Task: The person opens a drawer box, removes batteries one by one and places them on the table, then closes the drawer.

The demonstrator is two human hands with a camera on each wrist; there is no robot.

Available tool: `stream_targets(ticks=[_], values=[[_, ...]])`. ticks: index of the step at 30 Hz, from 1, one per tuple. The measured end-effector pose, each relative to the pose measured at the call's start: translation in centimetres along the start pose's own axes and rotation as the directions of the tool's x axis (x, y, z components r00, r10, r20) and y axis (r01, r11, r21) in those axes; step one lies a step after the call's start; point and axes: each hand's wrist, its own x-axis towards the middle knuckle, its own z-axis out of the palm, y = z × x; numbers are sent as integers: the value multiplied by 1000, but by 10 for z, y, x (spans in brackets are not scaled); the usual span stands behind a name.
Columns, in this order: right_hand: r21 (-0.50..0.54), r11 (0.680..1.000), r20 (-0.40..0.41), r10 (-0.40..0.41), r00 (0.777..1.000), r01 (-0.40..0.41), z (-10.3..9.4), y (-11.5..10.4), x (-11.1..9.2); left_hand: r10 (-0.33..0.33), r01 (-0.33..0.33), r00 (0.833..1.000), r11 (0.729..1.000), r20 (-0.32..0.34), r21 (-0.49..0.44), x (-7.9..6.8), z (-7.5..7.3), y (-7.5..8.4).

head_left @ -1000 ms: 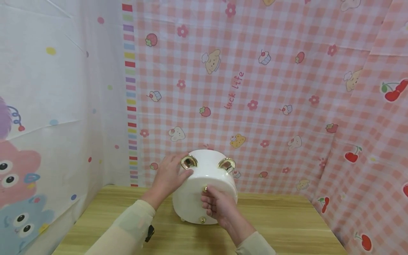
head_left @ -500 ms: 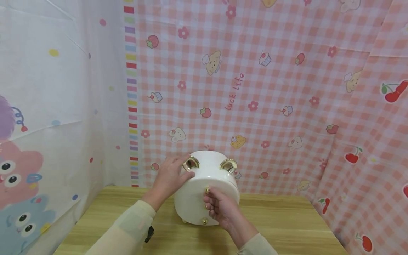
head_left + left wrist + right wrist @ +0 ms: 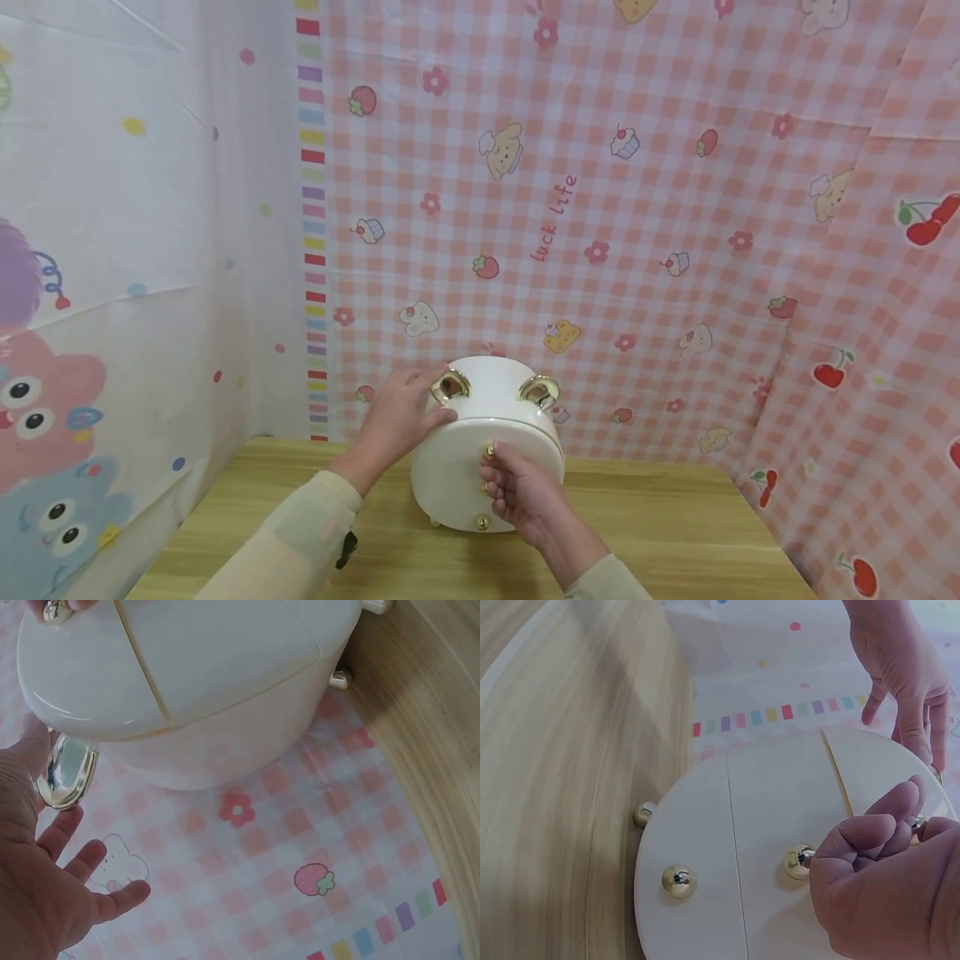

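A glossy white storage box [image 3: 450, 475] with small drawers, gold ear-like loops and round gold knobs stands on the table. My right hand [image 3: 528, 496] pinches the top drawer knob [image 3: 490, 451] between thumb and finger, the other fingers curled below. The middle knob [image 3: 800, 861] and the bottom knob [image 3: 679, 881] show beside that hand in the right wrist view. Against the box's upper left side, my left hand [image 3: 393, 417] rests by the left gold ear [image 3: 67, 772], thumb near the front edge. Its other fingers are spread, gripping nothing.
The wooden table [image 3: 637, 517] extends to both sides and in front of the box. Close behind hangs a pink checked cloth [image 3: 525, 208]. A white patterned cloth [image 3: 150, 208] bounds the left side.
The head view has shifted slightly, so the box appears a little further right and lower. The middle knob, hidden behind my right fingers one second ago, partly shows. Both hands keep their places.
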Motion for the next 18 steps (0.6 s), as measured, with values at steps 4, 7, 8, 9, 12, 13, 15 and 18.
stream_targets(ticks=[4, 7, 8, 9, 12, 13, 15, 18], values=[[-2, 1000, 2, 3, 1000, -3, -1, 1, 0, -5, 5, 1000, 1000, 26, -9, 0, -3, 0], [2, 1000, -8, 7, 1000, -7, -1, 1, -1, -11, 12, 999, 1000, 43, -13, 0, -4, 0], [2, 1000, -10, 6, 1000, -6, -1, 2, -1, -13, 13, 999, 1000, 47, -16, 0, -4, 0], [2, 1000, -12, 7, 1000, -7, -1, 2, -1, -11, 12, 999, 1000, 49, -16, 0, -4, 0], [1, 1000, -9, 3, 1000, -3, -1, 4, -2, -6, 6, 999, 1000, 51, -16, 0, -5, 0], [1, 1000, -5, 2, 1000, -2, -2, 4, -3, -5, 6, 999, 1000, 52, -15, 0, -5, 0], [-1, 1000, 4, 1, 1000, -1, -2, 5, -3, -5, 5, 999, 1000, 55, -12, 0, -6, 0], [0, 1000, 18, 0, 1000, 0, -4, 6, -3, 2, -2, 998, 1000, 55, -4, 0, -6, -1]])
